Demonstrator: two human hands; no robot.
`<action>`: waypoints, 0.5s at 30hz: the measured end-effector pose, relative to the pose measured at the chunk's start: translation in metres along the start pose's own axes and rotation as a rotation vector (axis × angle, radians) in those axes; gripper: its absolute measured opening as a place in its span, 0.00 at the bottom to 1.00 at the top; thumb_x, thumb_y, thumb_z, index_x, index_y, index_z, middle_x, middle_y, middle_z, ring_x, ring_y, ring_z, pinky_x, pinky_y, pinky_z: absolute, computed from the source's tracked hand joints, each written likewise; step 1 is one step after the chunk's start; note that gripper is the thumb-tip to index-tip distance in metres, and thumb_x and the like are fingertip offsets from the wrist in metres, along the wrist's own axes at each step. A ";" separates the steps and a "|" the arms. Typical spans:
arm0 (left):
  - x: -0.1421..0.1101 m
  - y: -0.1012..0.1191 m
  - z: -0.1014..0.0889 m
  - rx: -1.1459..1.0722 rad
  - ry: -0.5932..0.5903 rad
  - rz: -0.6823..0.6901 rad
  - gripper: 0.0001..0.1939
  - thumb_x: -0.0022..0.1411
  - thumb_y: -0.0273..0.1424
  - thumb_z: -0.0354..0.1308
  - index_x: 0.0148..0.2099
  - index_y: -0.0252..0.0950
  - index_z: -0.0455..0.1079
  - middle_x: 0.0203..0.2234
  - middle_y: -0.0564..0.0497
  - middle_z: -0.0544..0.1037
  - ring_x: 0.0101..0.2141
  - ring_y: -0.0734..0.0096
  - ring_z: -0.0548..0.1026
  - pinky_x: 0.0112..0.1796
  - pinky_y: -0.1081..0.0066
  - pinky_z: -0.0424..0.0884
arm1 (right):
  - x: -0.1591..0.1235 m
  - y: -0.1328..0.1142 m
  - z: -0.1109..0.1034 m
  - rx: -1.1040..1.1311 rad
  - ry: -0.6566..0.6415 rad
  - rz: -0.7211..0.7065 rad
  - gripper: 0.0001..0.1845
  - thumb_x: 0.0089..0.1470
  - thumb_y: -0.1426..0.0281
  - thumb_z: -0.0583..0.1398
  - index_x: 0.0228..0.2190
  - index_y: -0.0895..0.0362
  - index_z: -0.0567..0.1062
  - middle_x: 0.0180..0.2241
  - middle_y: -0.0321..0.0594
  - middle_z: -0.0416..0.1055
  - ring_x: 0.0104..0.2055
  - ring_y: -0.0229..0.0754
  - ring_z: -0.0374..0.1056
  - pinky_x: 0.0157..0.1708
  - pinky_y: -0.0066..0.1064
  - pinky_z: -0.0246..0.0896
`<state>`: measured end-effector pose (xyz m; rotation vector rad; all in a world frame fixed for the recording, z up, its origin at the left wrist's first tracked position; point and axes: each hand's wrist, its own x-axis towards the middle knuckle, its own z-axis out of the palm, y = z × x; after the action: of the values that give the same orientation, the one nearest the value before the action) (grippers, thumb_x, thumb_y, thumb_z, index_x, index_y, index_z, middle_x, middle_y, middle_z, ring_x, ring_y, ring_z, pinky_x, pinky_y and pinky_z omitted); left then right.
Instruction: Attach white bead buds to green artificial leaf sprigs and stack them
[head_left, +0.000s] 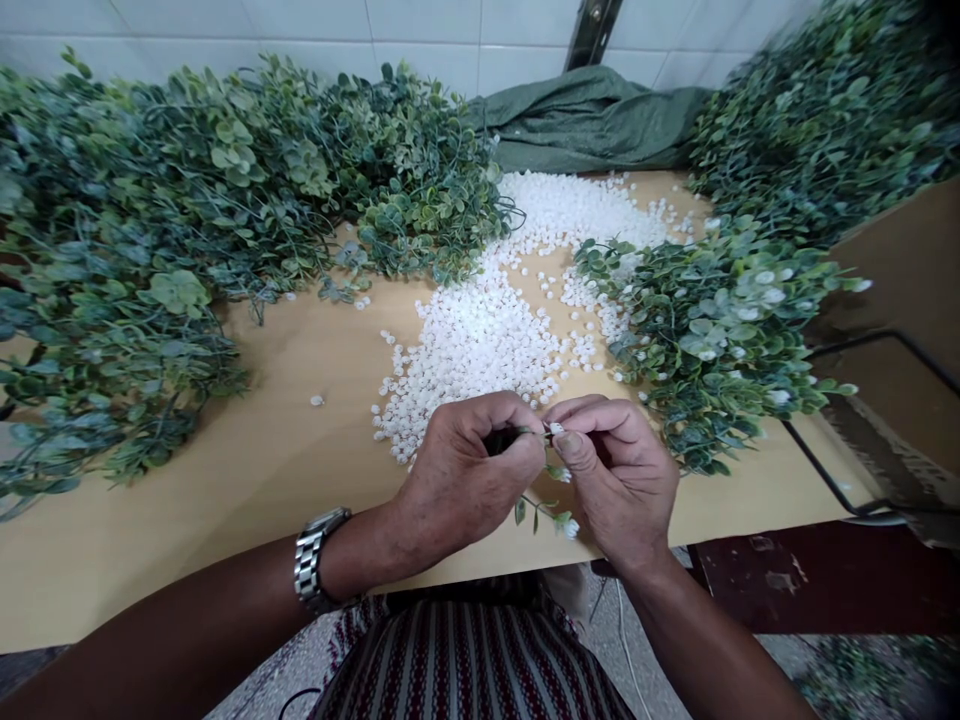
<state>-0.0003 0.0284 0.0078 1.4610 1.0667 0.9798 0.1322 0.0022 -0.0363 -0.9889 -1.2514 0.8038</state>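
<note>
My left hand [476, 465], with a metal watch [313, 555] at its wrist, pinches the thin stem of an artificial green sprig [551, 508]. Fingertip to fingertip with it, my right hand [619, 470] pinches a small white bead-like bud [556, 429] at the stem's end. Two more white tips show on the sprig hanging below my fingers. Just beyond my hands a heap of white buds [480, 345] spreads over the table [300, 480]. To the right of the heap lies a bunch of green sprigs [720, 330], many with white tips.
Piles of artificial greenery [247, 170] cover the table's left and back. More greenery [840, 120] stands at the back right, near a cardboard box [900, 330] and a black wire frame [817, 465]. A dark green cloth [592, 115] lies against the tiled wall [420, 40].
</note>
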 end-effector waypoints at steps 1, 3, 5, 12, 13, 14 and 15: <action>0.000 0.000 0.000 -0.003 0.000 0.002 0.09 0.47 0.20 0.51 0.20 0.33 0.68 0.15 0.57 0.67 0.20 0.81 0.62 0.22 0.80 0.61 | 0.000 0.000 0.000 -0.007 0.003 0.001 0.03 0.55 0.73 0.61 0.30 0.54 0.72 0.30 0.36 0.72 0.34 0.38 0.69 0.36 0.30 0.66; 0.000 0.000 0.000 0.000 0.001 0.002 0.09 0.47 0.20 0.51 0.20 0.33 0.68 0.15 0.57 0.68 0.20 0.81 0.62 0.22 0.80 0.61 | 0.000 0.000 0.000 -0.016 0.004 0.004 0.03 0.54 0.73 0.61 0.29 0.54 0.72 0.30 0.36 0.73 0.34 0.37 0.69 0.36 0.30 0.67; 0.000 -0.001 0.001 0.012 0.001 0.002 0.09 0.47 0.20 0.51 0.20 0.33 0.68 0.15 0.57 0.68 0.20 0.81 0.62 0.22 0.79 0.61 | 0.000 0.001 0.000 -0.020 0.000 0.011 0.03 0.54 0.73 0.61 0.29 0.54 0.72 0.30 0.36 0.73 0.34 0.37 0.69 0.37 0.30 0.67; 0.000 -0.003 0.000 0.033 -0.010 0.013 0.09 0.48 0.21 0.51 0.20 0.34 0.67 0.15 0.57 0.66 0.19 0.80 0.61 0.22 0.79 0.60 | 0.001 0.000 0.000 -0.023 -0.011 0.007 0.04 0.54 0.75 0.61 0.30 0.54 0.73 0.30 0.36 0.72 0.35 0.37 0.69 0.37 0.29 0.67; 0.000 -0.003 0.000 0.033 -0.012 0.014 0.09 0.48 0.21 0.51 0.20 0.34 0.67 0.15 0.57 0.66 0.19 0.80 0.61 0.21 0.79 0.60 | 0.000 0.000 0.000 -0.028 -0.007 0.011 0.04 0.54 0.75 0.61 0.30 0.54 0.72 0.30 0.36 0.72 0.35 0.37 0.69 0.37 0.30 0.67; 0.000 -0.003 0.000 0.033 -0.013 0.014 0.09 0.48 0.21 0.51 0.20 0.34 0.67 0.14 0.57 0.66 0.19 0.80 0.61 0.21 0.79 0.60 | 0.000 0.001 0.000 -0.033 -0.004 0.012 0.04 0.54 0.75 0.61 0.29 0.54 0.72 0.30 0.36 0.72 0.34 0.37 0.69 0.36 0.30 0.67; 0.000 -0.003 0.000 0.034 -0.015 0.010 0.09 0.48 0.22 0.51 0.20 0.34 0.68 0.14 0.57 0.66 0.19 0.81 0.61 0.21 0.79 0.60 | 0.000 0.001 0.000 -0.035 -0.004 0.013 0.04 0.54 0.75 0.61 0.29 0.54 0.72 0.30 0.36 0.72 0.34 0.37 0.69 0.36 0.30 0.67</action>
<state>-0.0010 0.0290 0.0052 1.4998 1.0705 0.9601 0.1321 0.0026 -0.0369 -1.0251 -1.2675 0.7964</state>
